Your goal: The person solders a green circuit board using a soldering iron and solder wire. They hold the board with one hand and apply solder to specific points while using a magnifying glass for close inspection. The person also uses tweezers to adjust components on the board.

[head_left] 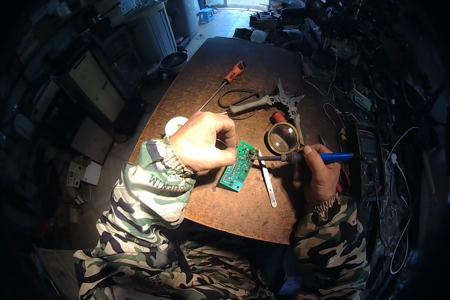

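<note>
A green circuit board [233, 172] lies tilted on the wooden table, solder side up. My right hand [321, 172] is closed round a blue-handled soldering iron [335, 157], whose tip meets the board's upper right part. Above the board's left edge, my left hand [205, 142] pinches a thin strand that looks like solder wire [220, 142]; its end is hidden by the fingers. A white spool [175, 125] sits behind my left wrist. Tweezers [267, 181] lie just right of the board, under the iron's shaft.
Beyond my hands on the table [185, 75] are an orange-handled screwdriver [235, 72], a black cable loop [235, 95], a multi-tool [282, 102], a red cap [278, 117] and a round magnifier [283, 137]. A multimeter [369, 145] and tangled wires crowd the right side.
</note>
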`<action>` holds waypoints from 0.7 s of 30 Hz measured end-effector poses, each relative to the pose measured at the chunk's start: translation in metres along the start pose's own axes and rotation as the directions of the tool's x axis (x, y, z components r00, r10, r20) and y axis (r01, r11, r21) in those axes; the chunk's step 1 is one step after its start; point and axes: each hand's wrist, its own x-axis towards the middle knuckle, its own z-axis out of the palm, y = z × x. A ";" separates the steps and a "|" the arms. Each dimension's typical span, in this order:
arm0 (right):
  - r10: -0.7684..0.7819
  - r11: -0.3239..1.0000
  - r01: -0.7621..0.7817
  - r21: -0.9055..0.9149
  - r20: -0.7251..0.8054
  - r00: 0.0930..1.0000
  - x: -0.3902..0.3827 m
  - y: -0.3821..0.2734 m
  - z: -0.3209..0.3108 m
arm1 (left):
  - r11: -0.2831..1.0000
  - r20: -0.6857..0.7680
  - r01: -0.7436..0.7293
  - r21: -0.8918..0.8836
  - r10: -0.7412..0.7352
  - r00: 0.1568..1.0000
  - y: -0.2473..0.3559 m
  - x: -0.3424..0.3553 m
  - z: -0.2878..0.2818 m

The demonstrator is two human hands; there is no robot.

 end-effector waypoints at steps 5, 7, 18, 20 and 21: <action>-0.019 1.000 0.019 -0.018 -0.036 0.999 -0.004 -0.001 -0.006 | 1.000 0.043 -0.009 0.015 0.009 0.999 0.002 0.006 0.004; 0.000 1.000 0.000 -0.014 -0.013 1.000 -0.002 -0.002 -0.002 | 1.000 0.017 -0.009 0.023 0.009 1.000 0.004 0.002 0.000; -0.034 0.998 0.033 -0.053 -0.011 0.999 0.001 0.003 0.000 | 0.999 0.007 -0.030 0.035 0.030 1.000 0.004 0.001 -0.001; -0.024 0.998 0.024 -0.051 0.002 1.000 0.003 0.004 0.002 | 0.998 -0.007 -0.023 0.051 0.024 1.000 0.005 -0.002 -0.002; -0.031 0.998 0.030 -0.060 -0.019 0.999 0.001 0.003 -0.001 | 0.999 0.003 -0.037 0.040 0.037 0.999 0.003 0.002 0.001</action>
